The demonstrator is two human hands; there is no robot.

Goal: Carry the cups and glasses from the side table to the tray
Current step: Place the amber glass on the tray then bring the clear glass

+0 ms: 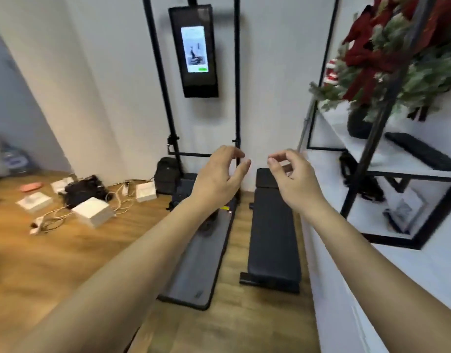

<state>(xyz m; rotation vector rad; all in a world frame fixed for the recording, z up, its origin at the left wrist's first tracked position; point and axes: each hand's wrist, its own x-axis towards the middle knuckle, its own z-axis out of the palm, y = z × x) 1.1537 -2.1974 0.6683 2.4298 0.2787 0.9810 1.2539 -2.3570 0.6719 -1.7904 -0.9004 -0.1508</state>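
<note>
Both of my arms reach forward at chest height over the floor. My left hand point(219, 174) is held out with its fingers apart and slightly curled, holding nothing. My right hand point(293, 177) hangs beside it, fingers loosely curled and apart, also holding nothing. No cup, glass, side table or tray shows in this view.
A black exercise machine point(194, 263) and a black padded bench point(273, 238) lie on the wooden floor below my hands. A lit screen point(195, 49) hangs on a black frame ahead. White boxes point(94, 211) and cables lie left. A white shelf point(397, 159) with a plant point(387, 54) stands right.
</note>
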